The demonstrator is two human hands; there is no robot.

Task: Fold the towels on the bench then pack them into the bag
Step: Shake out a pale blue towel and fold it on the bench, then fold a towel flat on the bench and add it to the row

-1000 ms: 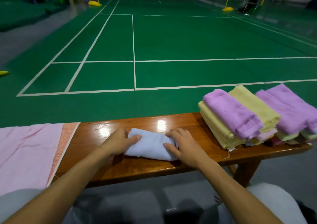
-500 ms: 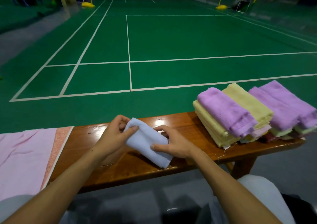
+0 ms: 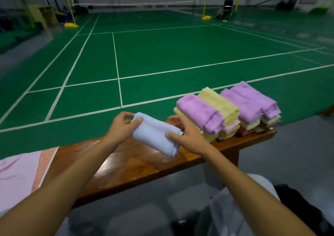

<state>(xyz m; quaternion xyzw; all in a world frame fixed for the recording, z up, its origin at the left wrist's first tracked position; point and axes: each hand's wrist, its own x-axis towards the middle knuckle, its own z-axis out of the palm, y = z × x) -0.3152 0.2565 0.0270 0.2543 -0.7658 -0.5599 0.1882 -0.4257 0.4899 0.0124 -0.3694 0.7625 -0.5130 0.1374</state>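
A folded pale blue towel (image 3: 153,133) hangs above the wooden bench (image 3: 126,165), tilted with its near end low. My left hand (image 3: 122,127) grips its far left end, thumb on top. My right hand (image 3: 188,136) holds its right side, thumb on the near edge. Just to the right, folded purple and yellow towels are stacked in a pile (image 3: 207,114), with a second pile (image 3: 253,105) beyond it. I see no bag.
A pink cloth (image 3: 19,174) with an orange border covers the bench's left end. Beyond the bench lies a green badminton court (image 3: 162,55) with white lines and a net. Grey floor runs under the bench, and my knees show at the bottom.
Both hands have lifted the blue towel off the bench and carried it rightward toward the stacked towels. The view has swung up and left.
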